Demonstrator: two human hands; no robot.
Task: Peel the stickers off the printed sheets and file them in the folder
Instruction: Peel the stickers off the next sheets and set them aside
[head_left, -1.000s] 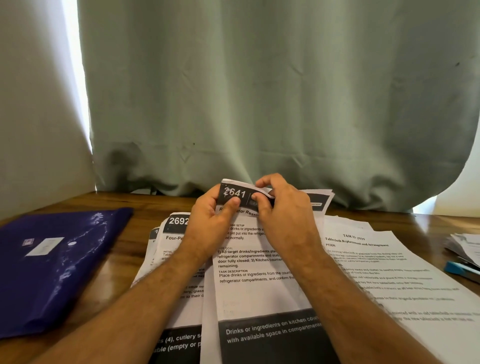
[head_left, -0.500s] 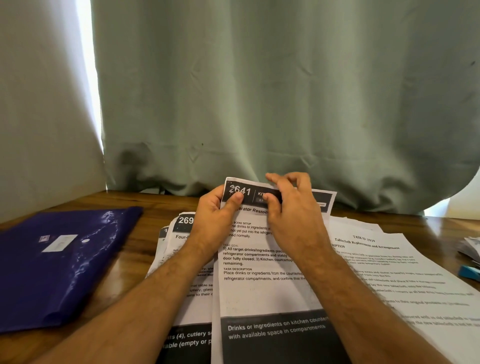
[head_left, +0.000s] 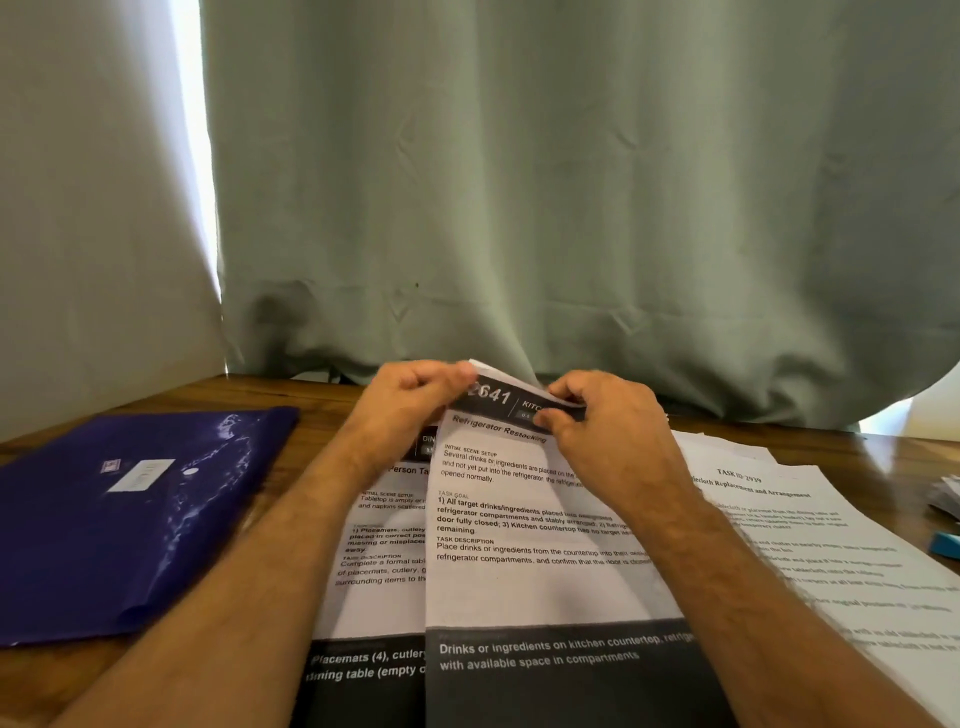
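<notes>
Both hands work the top edge of the "2641" sheet at twelve o'clock on the desk.

The left hand (head_left: 410, 400) pinches the top-left corner of the printed sheet (head_left: 524, 519), curling it up; the right hand (head_left: 608, 431) pinches the dark header strip (head_left: 498, 397), forearms angled inward. The paper is thin, matte, black-banded, lying over other sheets (head_left: 810, 525). At nine o'clock lies the glossy, wrinkled blue plastic folder (head_left: 130, 525) on the wooden table (head_left: 322, 397).
</notes>
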